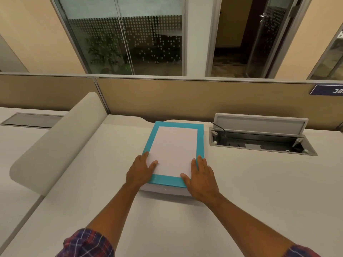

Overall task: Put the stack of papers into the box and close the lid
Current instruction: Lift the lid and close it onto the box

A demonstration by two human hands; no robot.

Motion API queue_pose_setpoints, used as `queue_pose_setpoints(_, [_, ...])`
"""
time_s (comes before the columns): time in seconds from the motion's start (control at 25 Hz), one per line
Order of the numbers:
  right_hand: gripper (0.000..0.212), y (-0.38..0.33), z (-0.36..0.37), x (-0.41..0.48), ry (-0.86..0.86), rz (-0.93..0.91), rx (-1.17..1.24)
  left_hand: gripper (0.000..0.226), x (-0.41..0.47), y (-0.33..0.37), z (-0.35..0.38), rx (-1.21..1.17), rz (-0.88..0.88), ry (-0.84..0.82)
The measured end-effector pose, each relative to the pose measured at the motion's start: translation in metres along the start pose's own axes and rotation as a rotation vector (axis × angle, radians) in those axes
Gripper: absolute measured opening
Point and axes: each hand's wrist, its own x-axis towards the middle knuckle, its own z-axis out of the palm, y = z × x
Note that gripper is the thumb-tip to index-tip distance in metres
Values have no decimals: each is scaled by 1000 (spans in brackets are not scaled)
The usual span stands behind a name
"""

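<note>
A white stack of papers (173, 151) lies flat within the teal border of the box (200, 138), which stands at the middle of the desk with a white lower part (165, 191) showing at its near side. Whether the stack rests on a teal lid or inside the box, I cannot tell. My left hand (140, 172) holds the stack's near left corner, thumb on top of the sheet. My right hand (201, 179) holds the near right corner, fingers along the right edge and thumb at the near edge.
The white desk (250, 191) spreads around the box. An open cable hatch (259, 140) with a raised flap sits at the right rear. A rounded grey divider (55, 145) runs along the left. A tan partition (185, 97) closes off the back.
</note>
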Motion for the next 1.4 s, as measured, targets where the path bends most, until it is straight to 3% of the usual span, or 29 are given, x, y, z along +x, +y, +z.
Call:
queue_pose_setpoints(0.64, [91,0,21,6,-45,-31,-140,88,22,-5,11,90,-98,-96])
queue_pose_setpoints(0.96, [91,-11,22,26,-25,-102,-142,95,102,54,-4,320,187,-146])
queue_pose_setpoints(1.4, [93,-3,35,53,-9,-82,-110,93,148,70,10,434,176,-233])
